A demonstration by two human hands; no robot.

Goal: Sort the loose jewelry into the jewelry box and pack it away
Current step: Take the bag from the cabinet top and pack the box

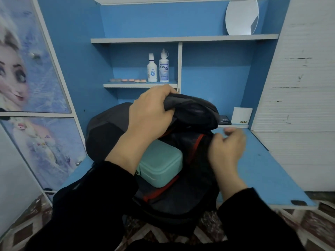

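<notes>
Patterned brown-and-white floor tiles [27,220] fill the bottom of the view, and two black sleeves [87,205] reach forward over them. Just past the sleeves a blue table [262,169] carries a dark grey backpack [105,134] with red trim, its main compartment gaping toward the camera. A closed mint-green jewelry box [161,165] lies inside that opening, low on the left side, partly behind the left wrist.

The right hand [226,147] is at the right edge of the opening with its fingers curled – it is blurred, so I cannot tell whether it pinches anything. Higher and farther in, the left hand [150,113] grips the backpack's top flap [195,109], fingers wrapped over the bunched fabric and holding it up off the opening. The two hands are well apart.

Behind the backpack, on the right, a small dark box [224,120] sits beside a white packet [242,115] marked NUDE. A shelf above holds two white solution bottles [152,69] – and a row of small orange pieces [126,80]. On the top shelf leans a round mirror [241,15].
</notes>
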